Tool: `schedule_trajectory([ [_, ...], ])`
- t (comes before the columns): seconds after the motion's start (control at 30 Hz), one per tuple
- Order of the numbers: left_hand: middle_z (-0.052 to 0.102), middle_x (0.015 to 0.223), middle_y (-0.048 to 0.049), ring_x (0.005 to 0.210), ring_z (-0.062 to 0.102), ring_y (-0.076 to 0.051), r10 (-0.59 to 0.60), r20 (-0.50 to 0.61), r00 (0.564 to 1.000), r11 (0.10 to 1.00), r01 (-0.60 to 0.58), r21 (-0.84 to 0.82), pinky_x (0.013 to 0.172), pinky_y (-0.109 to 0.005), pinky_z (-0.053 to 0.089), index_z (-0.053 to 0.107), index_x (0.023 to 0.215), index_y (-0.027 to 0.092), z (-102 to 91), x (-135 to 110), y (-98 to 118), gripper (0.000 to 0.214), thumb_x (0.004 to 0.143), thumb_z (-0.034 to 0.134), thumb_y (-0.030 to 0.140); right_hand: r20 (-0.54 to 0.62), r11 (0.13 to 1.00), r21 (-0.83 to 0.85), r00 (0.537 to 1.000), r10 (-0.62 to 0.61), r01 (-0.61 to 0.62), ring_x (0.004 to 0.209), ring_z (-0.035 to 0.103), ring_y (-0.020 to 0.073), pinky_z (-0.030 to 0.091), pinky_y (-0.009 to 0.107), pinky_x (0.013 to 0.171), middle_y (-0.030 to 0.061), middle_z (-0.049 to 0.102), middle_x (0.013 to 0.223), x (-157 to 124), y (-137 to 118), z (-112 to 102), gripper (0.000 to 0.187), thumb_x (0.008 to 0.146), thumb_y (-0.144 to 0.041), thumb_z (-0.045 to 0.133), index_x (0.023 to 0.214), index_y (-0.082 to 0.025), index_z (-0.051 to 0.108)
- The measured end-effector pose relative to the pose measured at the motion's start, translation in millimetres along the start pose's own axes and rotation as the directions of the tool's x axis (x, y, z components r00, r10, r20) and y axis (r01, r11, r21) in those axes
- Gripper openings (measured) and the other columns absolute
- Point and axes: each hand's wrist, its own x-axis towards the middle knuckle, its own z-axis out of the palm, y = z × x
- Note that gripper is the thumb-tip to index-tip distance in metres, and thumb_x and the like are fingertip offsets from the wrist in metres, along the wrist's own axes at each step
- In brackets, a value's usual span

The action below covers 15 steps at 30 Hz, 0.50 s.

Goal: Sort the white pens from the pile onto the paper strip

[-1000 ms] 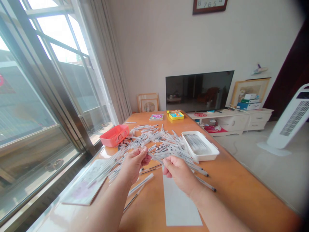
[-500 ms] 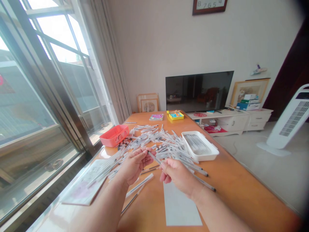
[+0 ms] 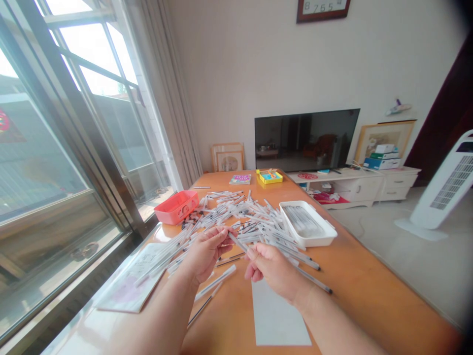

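Observation:
Both of my hands meet over the wooden table (image 3: 369, 296), just in front of a big heap of clear plastic pens (image 3: 244, 219). My left hand (image 3: 205, 252) pinches one end of a clear pen (image 3: 238, 242) with its fingertips. My right hand (image 3: 271, 268) is closed round the other end of the same pen. The pen slants between the two hands, a little above the tabletop. More loose pens (image 3: 214, 282) lie on the table under my left wrist.
A white tray (image 3: 308, 227) holding pens stands right of the heap; a coral basket (image 3: 176, 207) stands left of it. A white sheet (image 3: 277, 315) lies under my right forearm, a notebook (image 3: 129, 286) at the left edge. Yellow box (image 3: 270, 176) and booklet (image 3: 240, 179) sit far back.
My hands have drawn a little closer together along the pen, the right hand sliding slightly left and down. The rest of the table is unchanged.

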Motion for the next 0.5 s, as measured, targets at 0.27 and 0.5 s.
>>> schedule_trajectory([
  [0.27, 0.06, 0.076, 0.0, 0.068, 0.054, -0.01, 0.01, -0.174, 0.985, 0.99, 0.014, 0.138, 0.059, -0.02, 0.042, 0.063, 0.081, 0.018, 1.7, -1, -4, 0.032, 0.08, 0.074, 0.049, 0.008, 1.0, 0.0, 1.0, 0.006, -0.006, 0.058, 0.059, 0.0129, 0.046, 0.028, 0.064, 0.0046, 0.071, 0.069, 2, 4, 1, 0.042, 0.098, -0.055, 0.043, 0.091, -0.017, 0.06],
  [0.5, 0.065, 0.089, -0.0052, 0.081, 0.058, -0.012, 0.009, -0.01, 1.0, 0.999, -0.009, 0.051, 0.068, -0.02, 0.045, 0.071, 0.091, 0.016, -9.1, 2, -1, 0.023, 0.081, 0.077, 0.037, 0.016, 1.0, -0.01, 1.0, 0.007, -0.007, 0.059, 0.059, 0.0132, 0.046, 0.028, 0.064, 0.0053, 0.072, 0.07, 0, 0, -1, 0.041, 0.098, -0.053, 0.043, 0.092, -0.017, 0.06],
])
